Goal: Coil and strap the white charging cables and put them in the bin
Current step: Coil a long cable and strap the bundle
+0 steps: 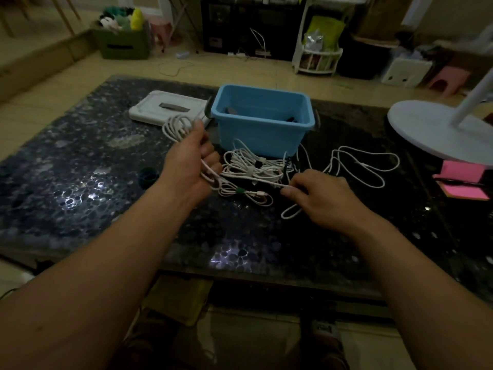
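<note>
head view: the only one, and dim, so fine detail in the tangle is uncertain.
left hand [190, 158]: raised just left of the bin, fingers curled round a gathered coil, thumb up against the loops. It is likely held off the table so new turns can be laid on without snagging.
coil [176, 128]: white loops standing up out of the left fist, in front of the lid. I can see no strap on it.
right hand [320, 198]: low over the table, thumb and forefinger pinching the same cable's free run. I judge it is there to feed slack toward the coil.
cable run [256, 180]: stretched nearly straight between the two hands, crossing the pile. Beyond the right hand a loop trails on the table.
pile [253, 166]: more white cables heaped against the bin's near wall, between the hands. Some seem strapped, one with a green strap [240, 190].
loose cable [365, 166]: wide loops on the table to the right of the bin, beyond the right hand, touched by neither hand.
bin [256, 137]: blue, open, behind the pile. No white cable shows inside, so none looks stowed yet.
lid [165, 108]: white, flat on the table left of the bin, clear of the opening.
</note>
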